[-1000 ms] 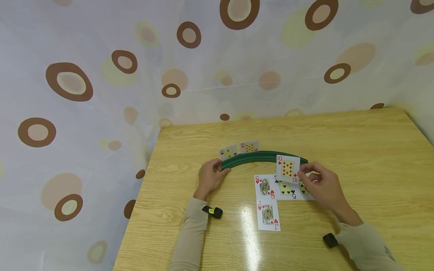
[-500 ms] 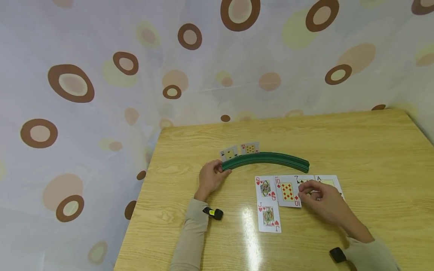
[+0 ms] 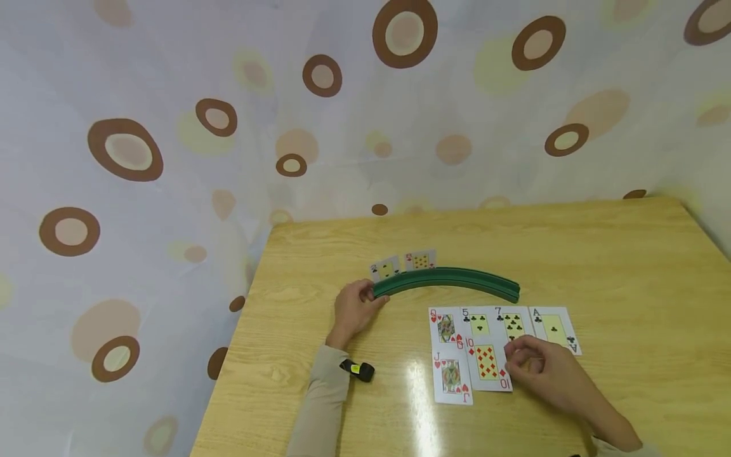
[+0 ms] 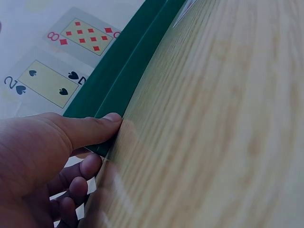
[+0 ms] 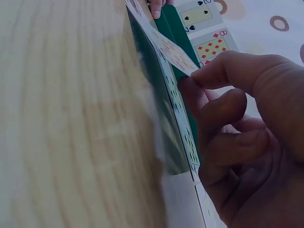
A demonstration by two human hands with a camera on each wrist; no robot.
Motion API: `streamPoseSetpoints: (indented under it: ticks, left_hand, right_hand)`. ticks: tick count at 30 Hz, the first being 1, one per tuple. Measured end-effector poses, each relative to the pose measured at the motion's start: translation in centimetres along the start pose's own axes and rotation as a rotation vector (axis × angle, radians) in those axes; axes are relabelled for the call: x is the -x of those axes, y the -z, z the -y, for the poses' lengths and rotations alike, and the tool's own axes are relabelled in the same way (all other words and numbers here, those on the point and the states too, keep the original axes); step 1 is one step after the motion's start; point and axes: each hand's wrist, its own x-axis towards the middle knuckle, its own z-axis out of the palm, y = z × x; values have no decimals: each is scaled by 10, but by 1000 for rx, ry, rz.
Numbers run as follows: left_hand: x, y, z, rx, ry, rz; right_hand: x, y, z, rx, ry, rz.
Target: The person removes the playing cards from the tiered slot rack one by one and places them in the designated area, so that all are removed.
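Observation:
My right hand (image 3: pixel 551 374) pinches the right edge of a ten of diamonds playing card (image 3: pixel 487 363). That card is just below the five of clubs (image 3: pixel 480 322) and to the right of the jack of hearts (image 3: pixel 452 376). In the right wrist view, the ten (image 5: pixel 175 54) is tilted, its corner between thumb and finger. My left hand (image 3: pixel 353 311) grips the left end of a curved green card holder (image 3: pixel 451 277), thumb (image 4: pixel 107 122) on its front. Standing in the holder are a two of spades (image 4: pixel 47 83) and an eight of diamonds (image 4: pixel 85 35).
A queen of hearts (image 3: pixel 447 327) lies left of the five, above the jack. To the right are a seven of clubs (image 3: pixel 513 322) and an ace of clubs (image 3: pixel 554 329). Behind the wooden table (image 3: pixel 617 254) hangs a patterned curtain (image 3: pixel 342 127).
My right hand has brought the ten of diamonds down from near the holder, across the five of clubs, to beside the jack. The five shows again. My left hand stays on the holder.

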Motion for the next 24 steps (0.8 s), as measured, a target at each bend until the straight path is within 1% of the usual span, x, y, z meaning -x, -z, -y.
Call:
streamPoseSetpoints:
  ticks: [5, 8, 11, 13, 15, 17, 20, 22, 24]
  left_hand:
    - [-4, 2, -1, 6, 0, -10]
    - [-2, 2, -1, 18, 8, -8]
    - [1, 1, 0, 26, 5, -9]
    - [3, 0, 1, 29, 5, -10]
    - [4, -2, 1, 28, 2, -10]
    - [5, -3, 2, 24, 2, -11]
    - [6, -5, 3, 18, -4, -15]
    - [6, -5, 3, 16, -6, -20]
    - [4, -4, 2, 11, -16, -28]
  right_hand:
    - [-1, 2, 0, -31, -52, 15]
    - [1, 0, -2, -52, -91, 37]
    - [3, -3, -6, -60, -148, 49]
    - [3, -6, -10, -67, -166, 56]
    - [3, -8, -14, -72, -165, 51]
    - [3, -8, -19, -75, -131, 54]
    - [3, -9, -23, -87, -108, 59]
    - [1, -8, -23, -91, -122, 54]
    - [-1, -7, -20, -99, -157, 33]
